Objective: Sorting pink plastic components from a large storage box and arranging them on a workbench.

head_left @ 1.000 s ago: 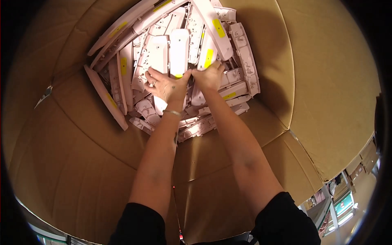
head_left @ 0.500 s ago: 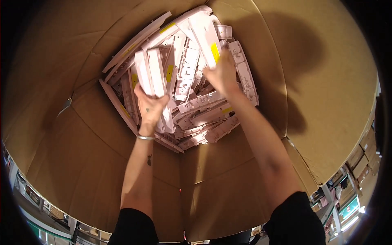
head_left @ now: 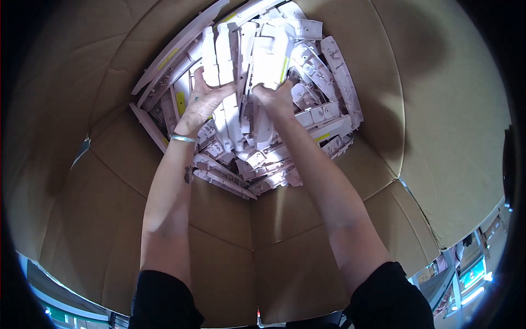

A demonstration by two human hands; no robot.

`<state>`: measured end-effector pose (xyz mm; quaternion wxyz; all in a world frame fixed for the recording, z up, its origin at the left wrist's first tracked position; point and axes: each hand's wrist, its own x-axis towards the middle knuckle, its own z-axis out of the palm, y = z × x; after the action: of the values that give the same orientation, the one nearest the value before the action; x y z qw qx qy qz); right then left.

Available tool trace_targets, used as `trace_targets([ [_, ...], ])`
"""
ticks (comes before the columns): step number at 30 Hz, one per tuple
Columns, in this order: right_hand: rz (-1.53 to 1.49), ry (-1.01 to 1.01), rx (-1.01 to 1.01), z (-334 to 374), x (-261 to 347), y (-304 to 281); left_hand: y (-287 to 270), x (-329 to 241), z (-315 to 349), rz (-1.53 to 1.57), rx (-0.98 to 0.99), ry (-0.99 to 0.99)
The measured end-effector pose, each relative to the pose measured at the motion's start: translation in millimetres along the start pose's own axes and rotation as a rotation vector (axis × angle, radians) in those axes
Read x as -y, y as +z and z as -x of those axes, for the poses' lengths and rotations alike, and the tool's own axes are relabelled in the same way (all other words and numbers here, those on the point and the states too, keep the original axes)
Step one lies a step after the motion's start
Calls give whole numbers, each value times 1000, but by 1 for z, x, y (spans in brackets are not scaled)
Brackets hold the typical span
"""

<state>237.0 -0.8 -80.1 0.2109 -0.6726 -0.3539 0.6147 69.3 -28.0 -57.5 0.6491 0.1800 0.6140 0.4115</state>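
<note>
Both my arms reach down into a deep cardboard box with a heap of long white plastic panels (head_left: 339, 82) at its bottom. My left hand (head_left: 209, 101) is closed around a pair of narrow white panels (head_left: 219, 55) lying side by side. Right of it, my right hand (head_left: 274, 98) grips a wider white panel (head_left: 268, 57) with a yellow strip on its edge, its fingers partly hidden. Strong light washes out the held panels' surfaces. Around them lie more panels, some with ribs and clips showing, some with yellow strips.
Tall brown cardboard walls (head_left: 455, 137) surround the heap on every side. A torn slit (head_left: 82, 152) shows in the left wall. Beyond the rim, at lower right, are shelving and a lit green panel (head_left: 474, 274).
My hands have come closer together. The right hand has moved left with its panel, and the left hand's panels have shifted up and right. The light looks whiter.
</note>
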Motion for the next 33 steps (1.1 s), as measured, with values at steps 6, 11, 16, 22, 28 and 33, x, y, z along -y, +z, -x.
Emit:
trace_targets([
  [6, -207, 141, 140, -7, 34, 22, -15, -22, -21, -76, 129, -3],
  [11, -208, 241, 326, -9, 39, 4, -3, -31, -16, 7, 159, -136],
  [16, -312, 282, 504, 8, 31, -3, -7, -16, 3, -69, 118, -238],
  [22, -503, 251, 410, 73, 32, -16, -34, 0, 37, -65, 355, -98],
  [28, -774, 395, 53, 155, -21, -63, 56, -7, 46, -557, 525, -135],
  [33, -1004, 366, -86, 139, -53, -64, 91, 26, 15, -622, 685, -154],
])
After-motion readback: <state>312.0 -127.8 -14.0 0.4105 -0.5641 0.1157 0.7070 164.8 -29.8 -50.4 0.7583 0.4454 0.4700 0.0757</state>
